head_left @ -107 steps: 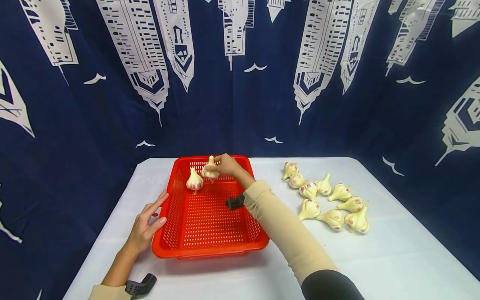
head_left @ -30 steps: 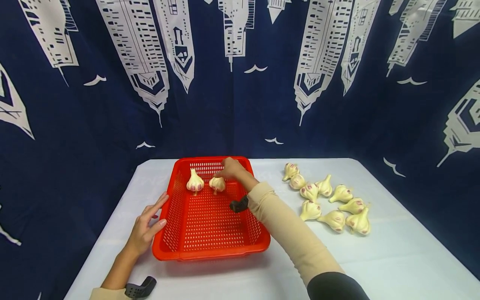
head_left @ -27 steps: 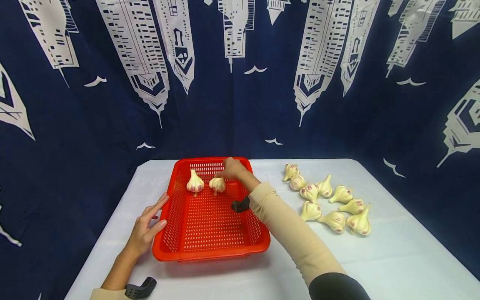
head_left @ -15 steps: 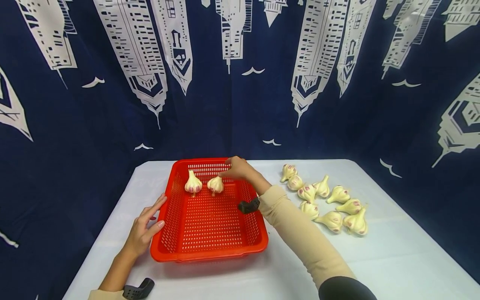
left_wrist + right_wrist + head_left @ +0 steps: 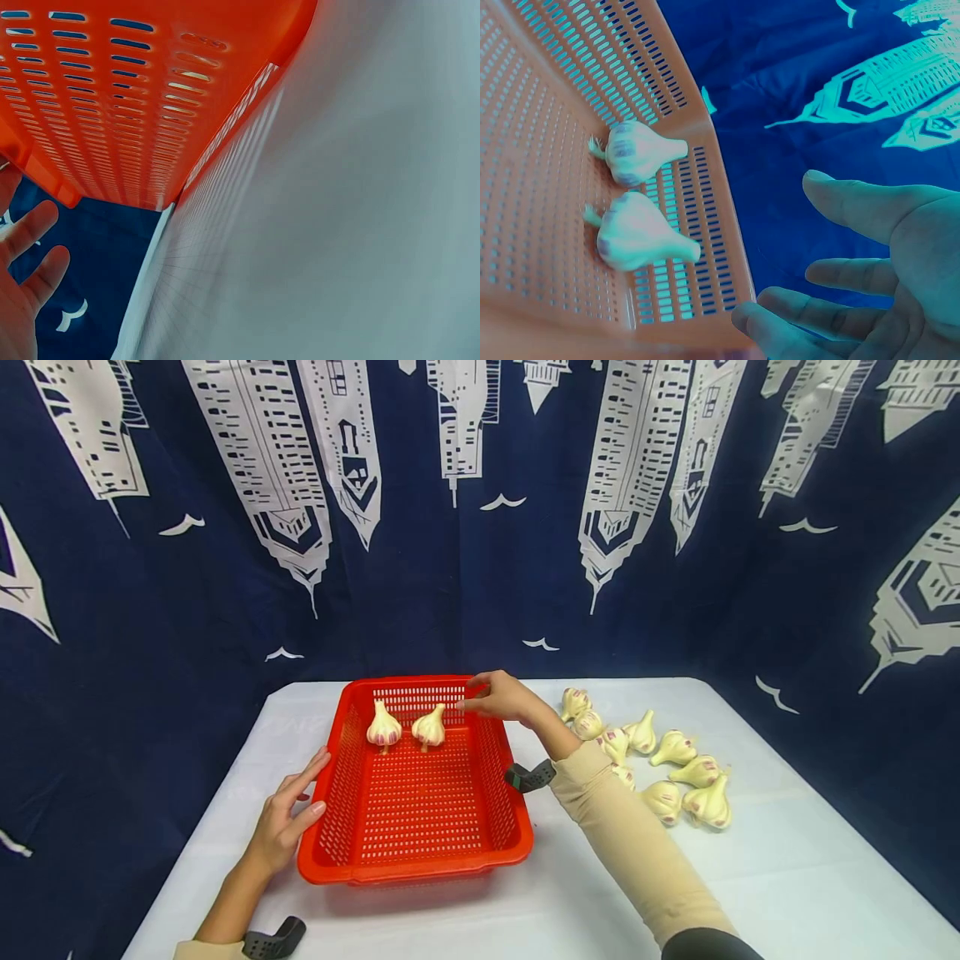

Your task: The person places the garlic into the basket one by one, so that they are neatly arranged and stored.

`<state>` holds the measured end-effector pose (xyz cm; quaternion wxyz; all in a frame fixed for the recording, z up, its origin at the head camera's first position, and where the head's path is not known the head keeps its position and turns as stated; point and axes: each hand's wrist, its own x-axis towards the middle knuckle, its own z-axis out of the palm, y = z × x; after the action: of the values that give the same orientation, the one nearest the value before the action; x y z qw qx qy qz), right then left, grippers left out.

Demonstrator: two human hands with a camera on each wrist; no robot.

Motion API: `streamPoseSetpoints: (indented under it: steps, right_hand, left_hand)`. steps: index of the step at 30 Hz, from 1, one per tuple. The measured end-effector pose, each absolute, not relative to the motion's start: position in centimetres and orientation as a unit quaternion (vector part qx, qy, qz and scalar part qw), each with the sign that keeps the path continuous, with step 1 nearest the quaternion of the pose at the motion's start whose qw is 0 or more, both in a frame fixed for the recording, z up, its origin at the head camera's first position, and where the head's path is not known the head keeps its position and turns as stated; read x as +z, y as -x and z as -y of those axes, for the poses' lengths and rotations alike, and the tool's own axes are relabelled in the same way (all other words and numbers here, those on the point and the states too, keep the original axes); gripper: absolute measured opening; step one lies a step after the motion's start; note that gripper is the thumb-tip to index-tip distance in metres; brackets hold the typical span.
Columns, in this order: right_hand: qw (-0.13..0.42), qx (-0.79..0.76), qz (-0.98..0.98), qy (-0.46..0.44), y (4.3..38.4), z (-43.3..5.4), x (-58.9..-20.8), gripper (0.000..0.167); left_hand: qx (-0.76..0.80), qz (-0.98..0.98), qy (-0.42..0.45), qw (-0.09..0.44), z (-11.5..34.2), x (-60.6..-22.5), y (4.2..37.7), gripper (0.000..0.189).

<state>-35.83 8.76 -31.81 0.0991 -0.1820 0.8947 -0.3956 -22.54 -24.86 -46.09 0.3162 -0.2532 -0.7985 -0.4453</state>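
Observation:
Two garlic bulbs stand side by side in the far part of a red perforated plastic basket, stems up: the left bulb (image 5: pixel 384 727) and the right bulb (image 5: pixel 429 728). My right hand (image 5: pixel 504 697) is over the basket's far right corner, fingers parted and holding nothing; the right wrist view shows both bulbs beyond its fingertips (image 5: pixel 746 319). With straight fingers, my left hand (image 5: pixel 281 822) rests against the left rim of the basket (image 5: pixel 315 843). Only part of that hand (image 5: pixel 26 262) shows in the left wrist view, beside the basket's perforated wall (image 5: pixel 112 97).
Several more garlic bulbs (image 5: pixel 707 802) lie in a loose group on the white table (image 5: pixel 780 860), right of the basket; my right sleeve (image 5: pixel 637 843) hides some. A navy curtain (image 5: pixel 465 593) with white building prints hangs behind the table.
My right hand has set a garlic bulb beside the other in the basket, let go, and moved right towards the basket's right rim. The left hand stays at the left rim.

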Motion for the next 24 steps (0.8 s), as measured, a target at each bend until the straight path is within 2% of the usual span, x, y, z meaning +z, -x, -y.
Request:
streamPoseSetpoints:
  steps: [24]
  right_hand:
    - [0.067, -0.406, -0.896, 0.168, 34.3, -14.8, -32.8, 0.056]
  left_hand:
    - [-0.452, 0.799, 0.249, 0.308, 24.7, -45.7, 22.3, 0.061]
